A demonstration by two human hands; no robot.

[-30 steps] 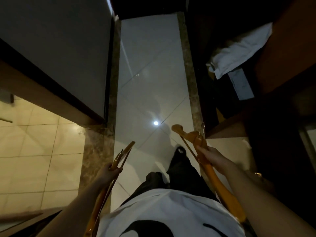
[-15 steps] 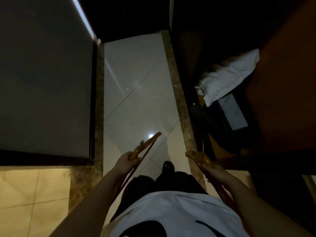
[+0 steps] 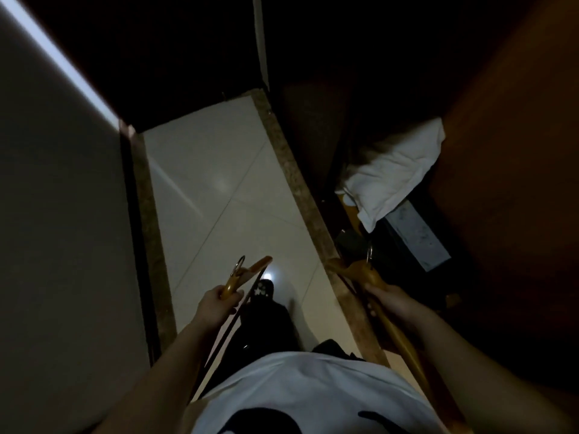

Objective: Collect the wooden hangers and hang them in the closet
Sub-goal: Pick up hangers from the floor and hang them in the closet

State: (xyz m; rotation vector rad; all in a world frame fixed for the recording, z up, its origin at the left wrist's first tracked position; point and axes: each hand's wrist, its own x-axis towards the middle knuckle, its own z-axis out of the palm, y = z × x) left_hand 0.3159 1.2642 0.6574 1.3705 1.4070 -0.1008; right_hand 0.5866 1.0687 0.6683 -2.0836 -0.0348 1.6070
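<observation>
Beside the dark closet opening on the right, the right hand (image 3: 395, 303) grips a wooden hanger (image 3: 369, 277), long axis pointing ahead and hook nearest the closet, while the left hand (image 3: 216, 306) clasps another hanger (image 3: 247, 270) farther away
</observation>
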